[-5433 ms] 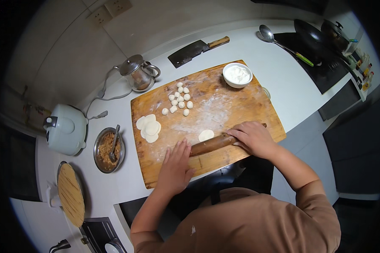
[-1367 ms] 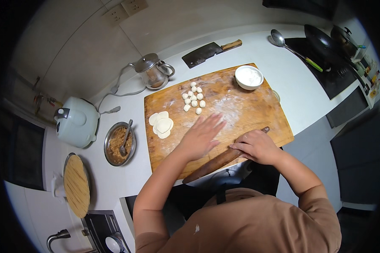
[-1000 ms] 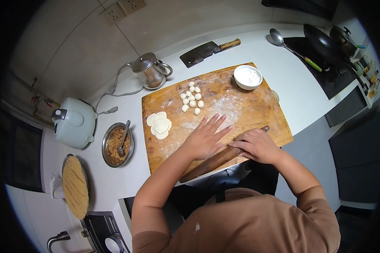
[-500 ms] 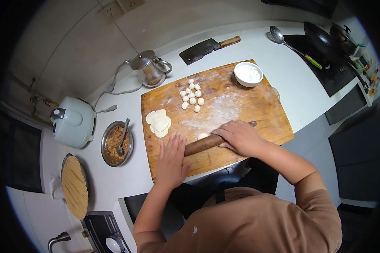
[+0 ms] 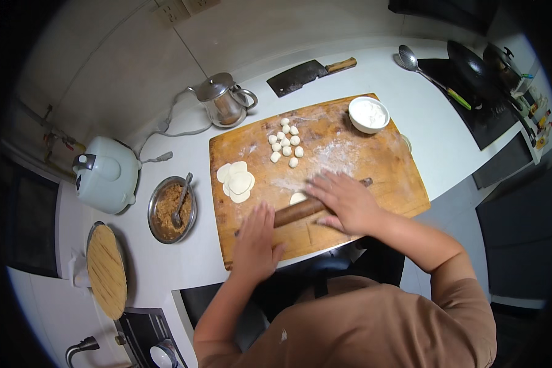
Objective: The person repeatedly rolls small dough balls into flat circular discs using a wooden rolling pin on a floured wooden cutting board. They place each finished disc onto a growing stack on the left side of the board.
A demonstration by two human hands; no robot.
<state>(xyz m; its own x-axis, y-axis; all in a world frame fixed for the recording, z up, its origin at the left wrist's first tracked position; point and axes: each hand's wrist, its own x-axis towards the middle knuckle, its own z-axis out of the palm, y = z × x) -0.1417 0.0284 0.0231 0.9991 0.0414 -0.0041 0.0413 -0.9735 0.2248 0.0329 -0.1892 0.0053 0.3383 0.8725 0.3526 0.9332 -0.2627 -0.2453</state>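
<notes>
A dark brown rolling pin (image 5: 299,213) lies slantwise across the near part of a floured wooden board (image 5: 386,184). My left hand (image 5: 257,242) rests over its left end, fingers stretched out and thumb apart. Toward the other end, my right hand (image 5: 346,202) lies on top of the pin with its fingers extended, slightly blurred. From under the pin's far side a small white dough piece (image 5: 298,197) shows in part. Overlapping round dough wrappers (image 5: 238,182) lie at the board's left. Several small dough balls (image 5: 286,141) are grouped farther back.
A white bowl of flour (image 5: 369,115) stands at the board's far right corner. Behind the board are a cleaver (image 5: 297,78) and a metal kettle (image 5: 224,101). To the left sit a bowl of filling with a spoon (image 5: 165,214) and a pale green appliance (image 5: 107,176).
The right-hand fingers have straightened and reach farther over the pin. The left hand has slid slightly nearer me along with the pin's left end. The whole view has shifted a little.
</notes>
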